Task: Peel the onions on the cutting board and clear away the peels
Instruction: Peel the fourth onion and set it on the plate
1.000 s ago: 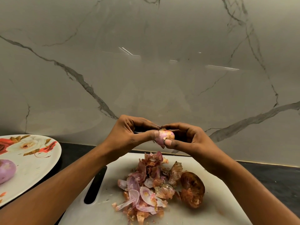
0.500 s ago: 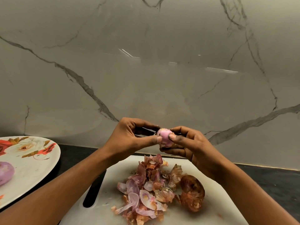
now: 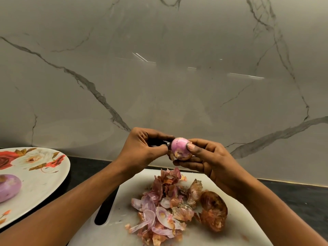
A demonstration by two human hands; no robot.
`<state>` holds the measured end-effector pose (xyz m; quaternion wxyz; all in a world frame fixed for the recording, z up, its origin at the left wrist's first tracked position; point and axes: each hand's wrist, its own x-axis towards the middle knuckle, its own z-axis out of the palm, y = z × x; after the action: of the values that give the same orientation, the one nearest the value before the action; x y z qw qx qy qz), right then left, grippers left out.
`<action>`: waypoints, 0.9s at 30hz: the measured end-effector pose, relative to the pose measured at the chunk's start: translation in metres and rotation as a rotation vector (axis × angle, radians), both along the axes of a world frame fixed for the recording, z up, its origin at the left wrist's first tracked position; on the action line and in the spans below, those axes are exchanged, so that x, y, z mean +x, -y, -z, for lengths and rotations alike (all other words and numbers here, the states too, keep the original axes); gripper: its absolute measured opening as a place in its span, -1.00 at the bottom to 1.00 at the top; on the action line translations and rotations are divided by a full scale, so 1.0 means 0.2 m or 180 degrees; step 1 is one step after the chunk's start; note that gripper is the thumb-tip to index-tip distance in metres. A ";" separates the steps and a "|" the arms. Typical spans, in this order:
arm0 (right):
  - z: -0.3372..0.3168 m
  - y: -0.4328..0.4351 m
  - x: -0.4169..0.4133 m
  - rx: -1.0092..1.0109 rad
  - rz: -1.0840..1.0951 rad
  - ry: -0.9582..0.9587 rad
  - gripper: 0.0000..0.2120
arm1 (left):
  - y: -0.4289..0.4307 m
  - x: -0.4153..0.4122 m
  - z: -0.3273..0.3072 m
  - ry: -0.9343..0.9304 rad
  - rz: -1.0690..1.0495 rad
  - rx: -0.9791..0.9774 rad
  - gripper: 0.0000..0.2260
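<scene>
text: none readable | labels: none | numbers: none

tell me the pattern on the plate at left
The plate is white with red and cream roses; head view.

The onion (image 3: 179,148) pinched in the right hand (image 3: 209,160) is smooth and faintly glossy, with a scrap of dry skin low down. The knife (image 3: 158,142) in the left hand (image 3: 142,148) looks dark and matt, with a small metal glint. Below the hands, thin, papery peels (image 3: 165,206) lie on a white, matt, plastic-looking cutting board (image 3: 236,233). The unpeeled onion (image 3: 213,210) beside them has rough, brittle skin. Left of the hands the plate (image 3: 44,183) is glossy, and behind them the marble wall (image 3: 159,86) is polished.
</scene>
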<state>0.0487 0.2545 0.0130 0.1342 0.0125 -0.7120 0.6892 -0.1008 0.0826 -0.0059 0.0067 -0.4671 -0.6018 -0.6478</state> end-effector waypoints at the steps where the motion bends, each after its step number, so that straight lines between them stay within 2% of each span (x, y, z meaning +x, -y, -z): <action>1: 0.00 0.00 0.00 -0.0029 0.0008 0.0005 -0.64 | 0.00 0.00 0.00 0.0010 0.0029 -0.0006 -0.70; 8: 0.01 -0.03 0.00 -0.0387 -0.0126 0.0101 -0.59 | -0.01 0.00 0.00 -0.0060 0.0083 -0.0046 -0.75; 13: 0.02 -0.02 0.00 0.0027 -0.0011 0.0201 -0.67 | 0.00 -0.01 0.00 -0.0163 0.0040 -0.0044 -0.78; 17: 0.00 -0.03 0.00 -0.0168 -0.0021 0.0133 -0.62 | 0.01 -0.04 -0.01 -0.0195 -0.0020 0.0020 -0.80; 21: 0.00 -0.04 0.01 -0.0328 0.0010 0.0099 -0.59 | 0.02 -0.03 -0.02 -0.0072 0.0357 -0.0017 -0.72; 24: 0.00 -0.04 0.00 -0.0100 0.0078 0.0172 -0.59 | 0.02 -0.01 -0.01 -0.0110 0.0589 -0.0145 -0.61; 27: 0.01 -0.05 0.00 0.0139 0.0141 0.0234 -0.53 | 0.01 0.00 -0.01 -0.0240 0.0706 -0.0268 -0.63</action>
<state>0.0488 0.2646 0.0116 0.1229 -0.0257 -0.7314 0.6703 -0.1005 0.0801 -0.0030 -0.0619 -0.5547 -0.5724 -0.6007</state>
